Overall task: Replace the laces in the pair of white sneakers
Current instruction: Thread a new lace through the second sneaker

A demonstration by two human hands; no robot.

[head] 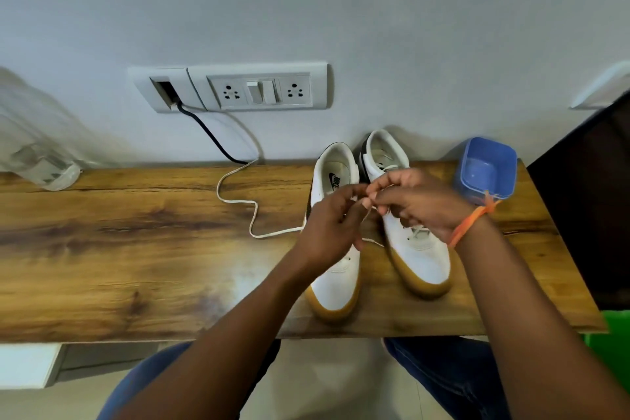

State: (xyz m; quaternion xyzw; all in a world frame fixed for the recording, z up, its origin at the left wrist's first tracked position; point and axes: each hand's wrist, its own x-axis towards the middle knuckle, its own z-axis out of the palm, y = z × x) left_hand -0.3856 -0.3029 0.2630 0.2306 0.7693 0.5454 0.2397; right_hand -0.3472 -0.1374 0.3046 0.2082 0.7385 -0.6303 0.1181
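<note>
- Your left hand (329,218) and right hand (414,203) both pinch the white lace (254,211) over the sneakers (421,252) near the bench's (136,249) right edge.
- The lace looks limp and light: hold it near the tip.

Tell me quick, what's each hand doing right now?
Left hand: fingers curled, pinching the white lace.
Right hand: fingers curled, pinching the same lace above the sneakers.

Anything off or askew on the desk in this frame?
Nothing damaged or spilled. One loose lace snakes across the desk left of the sneakers, its far end trailing off the back edge by the wall cable. Both hands pinch a lace between the shoes.
</note>
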